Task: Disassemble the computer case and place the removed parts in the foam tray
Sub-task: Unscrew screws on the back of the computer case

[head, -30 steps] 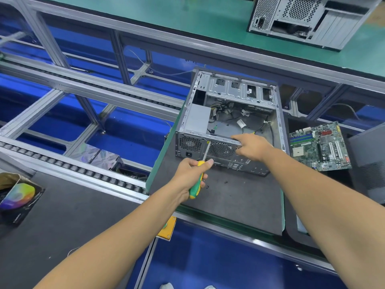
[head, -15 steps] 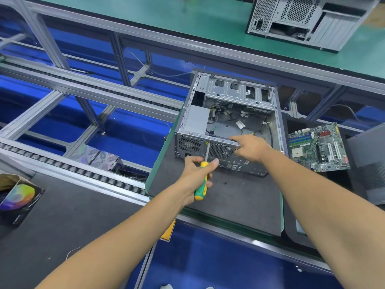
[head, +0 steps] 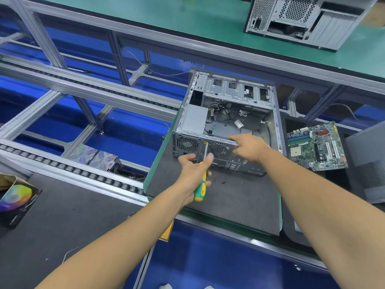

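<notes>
An open grey computer case lies on its side on a dark foam mat, its rear panel facing me. My left hand grips a green-and-yellow screwdriver whose shaft points up at the top edge of the rear panel, beside the fan grille. My right hand holds the upper rim of the rear panel, fingers curled over it. Loose cables and a grey power supply remain inside. A small dark screw lies on the mat.
A green motherboard lies to the right of the case, next to a dark side panel. A second case stands on the far green bench. Roller conveyor rails run on the left; a colourful box sits at lower left.
My left hand moved up and right with the screwdriver, bringing its tip onto the top edge of the rear panel. My right hand stayed on the rim.
</notes>
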A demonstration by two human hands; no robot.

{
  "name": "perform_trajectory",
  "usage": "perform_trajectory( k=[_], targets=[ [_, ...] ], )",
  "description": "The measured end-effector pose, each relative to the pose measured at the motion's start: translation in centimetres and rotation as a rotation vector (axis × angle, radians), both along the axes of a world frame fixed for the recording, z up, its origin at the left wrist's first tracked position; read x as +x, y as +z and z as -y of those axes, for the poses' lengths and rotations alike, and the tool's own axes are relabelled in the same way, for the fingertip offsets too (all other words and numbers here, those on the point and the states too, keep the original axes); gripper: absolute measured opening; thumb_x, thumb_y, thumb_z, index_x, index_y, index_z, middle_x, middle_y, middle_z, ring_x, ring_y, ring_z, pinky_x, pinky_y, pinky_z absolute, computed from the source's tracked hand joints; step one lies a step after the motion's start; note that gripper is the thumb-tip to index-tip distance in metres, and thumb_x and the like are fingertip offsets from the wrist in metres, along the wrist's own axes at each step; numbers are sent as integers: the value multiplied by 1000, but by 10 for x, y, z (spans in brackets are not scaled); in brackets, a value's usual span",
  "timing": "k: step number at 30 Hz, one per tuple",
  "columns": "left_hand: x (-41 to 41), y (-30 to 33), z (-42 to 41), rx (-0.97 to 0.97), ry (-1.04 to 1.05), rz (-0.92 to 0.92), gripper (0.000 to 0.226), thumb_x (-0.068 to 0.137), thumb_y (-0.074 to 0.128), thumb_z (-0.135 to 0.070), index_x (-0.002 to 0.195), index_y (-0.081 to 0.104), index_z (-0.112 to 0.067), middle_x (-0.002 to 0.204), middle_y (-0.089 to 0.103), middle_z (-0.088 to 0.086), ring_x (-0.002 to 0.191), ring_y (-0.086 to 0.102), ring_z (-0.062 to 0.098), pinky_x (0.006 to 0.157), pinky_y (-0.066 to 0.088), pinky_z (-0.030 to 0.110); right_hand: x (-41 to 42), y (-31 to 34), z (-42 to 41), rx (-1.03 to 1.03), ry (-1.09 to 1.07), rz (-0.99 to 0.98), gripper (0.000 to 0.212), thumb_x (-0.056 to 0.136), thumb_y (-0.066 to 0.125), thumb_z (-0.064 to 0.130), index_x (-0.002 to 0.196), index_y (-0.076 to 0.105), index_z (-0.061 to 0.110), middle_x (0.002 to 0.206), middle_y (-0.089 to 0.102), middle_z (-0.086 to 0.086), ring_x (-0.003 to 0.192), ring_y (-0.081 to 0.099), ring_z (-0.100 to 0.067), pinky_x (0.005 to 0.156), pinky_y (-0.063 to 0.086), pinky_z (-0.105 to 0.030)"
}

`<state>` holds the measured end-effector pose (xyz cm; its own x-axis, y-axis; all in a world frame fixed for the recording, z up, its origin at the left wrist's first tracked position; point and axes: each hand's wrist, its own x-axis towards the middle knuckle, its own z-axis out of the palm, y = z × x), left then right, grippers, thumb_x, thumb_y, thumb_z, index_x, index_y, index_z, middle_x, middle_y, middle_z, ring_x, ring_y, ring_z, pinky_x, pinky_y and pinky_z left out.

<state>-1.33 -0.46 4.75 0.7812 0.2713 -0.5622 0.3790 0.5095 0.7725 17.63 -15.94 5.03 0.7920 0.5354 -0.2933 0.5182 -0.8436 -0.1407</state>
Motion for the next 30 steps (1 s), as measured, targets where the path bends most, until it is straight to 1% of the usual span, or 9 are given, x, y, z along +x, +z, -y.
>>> perform_trajectory(
  k=[3, 6, 9, 13, 16, 18, 20, 25, 30],
  targets=[
    [-1, -1, -1, -1, 20, 2, 64, 84, 85, -25, 121, 34, -19, 97, 65, 12, 58, 63, 9, 47, 49, 23, 1, -1, 0, 4, 2, -1, 68, 83, 59, 28, 148, 45, 43, 97, 70, 6, 90, 58, -21, 68, 39, -34],
    [-2, -6, -4, -50, 37, 41, 48, 90, 79, -28, 119, 46, -10, 108, 70, 15, 78, 77, 18, 51, 56, 27, 1, -2, 1, 5, 11, 6, 69, 83, 58, 28, 149, 44, 42, 109, 72, 2, 94, 59, -22, 70, 39, -34],
    [-6, -9, -5, -17, -39, 68, 34, 105, 55, -38, 117, 57, -7, 101, 77, 10, 90, 78, 23, 56, 60, 32, 0, 0, 0, 19, 17, -4, 64, 81, 58, 28, 143, 50, 44, 81, 66, 15, 81, 56, -19, 62, 38, -33],
    [-5, -6, -10, -22, -103, 47, 41, 110, 40, -41, 125, 56, -6, 98, 79, 11, 70, 75, 20, 48, 51, 26, 0, 0, 1, 7, 17, 1, 66, 81, 58, 28, 144, 48, 45, 88, 67, 8, 84, 58, -20, 61, 39, -32],
    [3, 0, -9, 11, -83, 7, 41, 102, 58, -43, 123, 43, -12, 100, 69, 13, 54, 61, 14, 40, 41, 23, 1, -2, 0, 9, 24, 8, 68, 82, 58, 28, 146, 46, 45, 101, 72, 4, 94, 62, -23, 66, 42, -34],
    [5, 0, -7, 75, -75, 25, 45, 94, 74, -34, 117, 41, -14, 98, 58, 9, 55, 56, 11, 41, 42, 24, 1, -2, 0, 15, 35, 15, 67, 81, 58, 28, 146, 47, 45, 101, 73, 6, 95, 62, -24, 68, 43, -35],
    [6, -1, -8, 93, -62, 61, 40, 90, 79, -25, 105, 45, -11, 91, 57, 8, 56, 57, 11, 45, 47, 25, 1, -1, 0, 13, 35, 16, 66, 82, 59, 28, 146, 48, 44, 98, 71, 7, 93, 61, -23, 68, 42, -34],
    [12, -1, -16, 46, -46, 80, 15, 101, 63, -13, 95, 53, -5, 92, 66, 15, 70, 76, 22, 51, 58, 29, 1, -1, 1, 16, 50, 18, 61, 83, 58, 27, 140, 51, 46, 81, 62, 10, 83, 56, -21, 65, 41, -34],
    [17, 2, -21, 99, -244, 36, 21, 107, 49, -14, 114, 60, 2, 87, 77, 14, 82, 78, 26, 61, 63, 34, 2, -2, 1, 28, 43, 24, 62, 84, 60, 28, 143, 50, 45, 83, 61, 10, 84, 54, -19, 68, 42, -34]
  ],
)
